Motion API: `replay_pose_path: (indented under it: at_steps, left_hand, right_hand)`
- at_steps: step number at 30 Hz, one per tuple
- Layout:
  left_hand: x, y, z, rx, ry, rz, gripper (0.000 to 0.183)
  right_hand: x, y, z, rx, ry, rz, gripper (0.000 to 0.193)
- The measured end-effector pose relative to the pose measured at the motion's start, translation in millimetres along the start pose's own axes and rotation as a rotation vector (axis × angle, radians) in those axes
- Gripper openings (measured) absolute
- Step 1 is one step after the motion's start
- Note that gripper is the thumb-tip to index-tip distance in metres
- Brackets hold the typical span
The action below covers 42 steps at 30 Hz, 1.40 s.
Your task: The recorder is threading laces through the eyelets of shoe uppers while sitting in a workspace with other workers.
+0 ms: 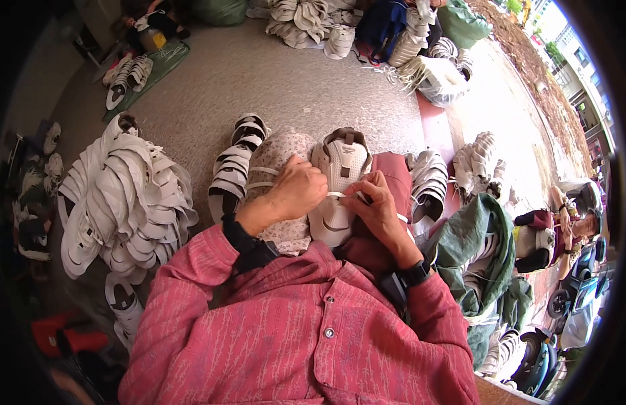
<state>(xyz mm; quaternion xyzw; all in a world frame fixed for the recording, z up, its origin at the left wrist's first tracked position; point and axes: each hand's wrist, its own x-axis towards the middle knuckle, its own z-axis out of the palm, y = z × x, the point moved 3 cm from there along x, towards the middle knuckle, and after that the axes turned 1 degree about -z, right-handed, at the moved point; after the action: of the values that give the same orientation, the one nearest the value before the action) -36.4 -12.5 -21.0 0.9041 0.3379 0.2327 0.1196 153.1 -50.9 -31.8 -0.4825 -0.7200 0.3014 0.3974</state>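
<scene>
A white and beige shoe upper (341, 162) with a brown heel loop lies in my lap, its toe toward me. Across its front runs a short stretch of white shoelace (335, 194). My right hand (380, 208) pinches the lace between thumb and fingers at the upper's right side. On the left side, my left hand (299, 187) is closed with the back of the hand upward; its fingertips are hidden, and the lace leads to it. Loose white laces (262, 170) lie over the flowered cloth (279, 145) on my left leg.
A large heap of white uppers (127, 196) stands at the left, and stacked uppers (232, 169) are beside my left knee. More uppers (429, 179) and a green sack (485, 236) are at the right. Another person (563, 229) sits farther right. Piles and people line the far side.
</scene>
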Motion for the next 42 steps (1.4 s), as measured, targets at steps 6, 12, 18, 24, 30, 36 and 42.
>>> replay_pose_path:
  at_steps: [6, 12, 18, 24, 30, 36, 42]
  left_hand:
    - [10.5, 4.4, -7.3, 0.201, -0.222, 0.011, 0.012]
    - [29.1, 3.0, -40.7, -0.004, -0.173, 0.216, 0.045]
    - [50.7, -12.2, -40.6, -0.229, -0.469, 0.209, 0.038]
    - [48.8, -23.3, -30.0, -0.407, -0.477, 0.181, 0.029]
    - [41.2, -22.6, -27.0, -0.421, -0.356, 0.147, 0.025]
    - [33.3, -9.0, -29.3, -0.426, -0.290, 0.046, 0.020]
    - [37.5, 3.6, -15.6, -0.191, -0.327, -0.083, 0.023]
  right_hand:
    - [0.6, -8.3, -10.2, -0.011, -0.066, -0.001, 0.018]
    - [19.4, -29.9, -28.4, -0.300, -0.048, -0.275, 0.010]
    - [39.0, -34.6, -7.1, -0.308, -0.167, -0.388, 0.014]
    - [42.3, -25.9, -6.6, -0.341, -0.229, -0.337, 0.015]
    - [49.5, -28.6, 7.8, -0.461, -0.228, -0.478, 0.009]
    - [77.0, -32.3, -95.8, -0.854, 0.155, -0.286, 0.004]
    - [61.6, -14.4, -78.2, 1.130, -0.123, 0.453, 0.014]
